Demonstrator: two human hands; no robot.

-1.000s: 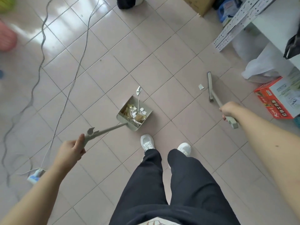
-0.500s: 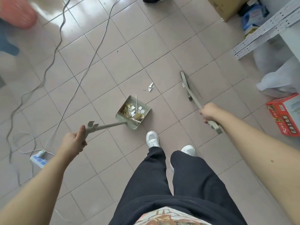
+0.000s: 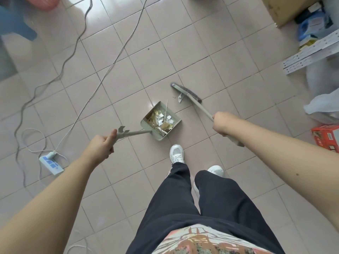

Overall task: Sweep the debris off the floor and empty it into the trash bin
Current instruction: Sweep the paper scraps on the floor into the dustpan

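A pale green dustpan [image 3: 175, 119] rests on the tiled floor in front of my feet, holding paper scraps and brownish debris. My left hand [image 3: 101, 146] grips the end of its long handle. My right hand [image 3: 222, 123] grips the broom handle; the broom head [image 3: 187, 92] touches the floor just beyond the pan's open mouth. A crumpled white scrap [image 3: 180, 97] lies between the bristles and the pan. No trash bin is clearly in view.
Cables [image 3: 77, 44] snake across the floor at left to a power strip [image 3: 51, 163]. A blue stool leg [image 3: 16, 28] and a pink basket [image 3: 46, 1] sit top left. Shelving [image 3: 311, 54], cardboard box [image 3: 282, 10], plastic bags [image 3: 322, 105] and a red box [image 3: 326, 137] crowd the right.
The broom has swept left toward the dustpan, pushing the white scrap to just beside the pan's mouth. The dustpan and my left hand stay about in place.
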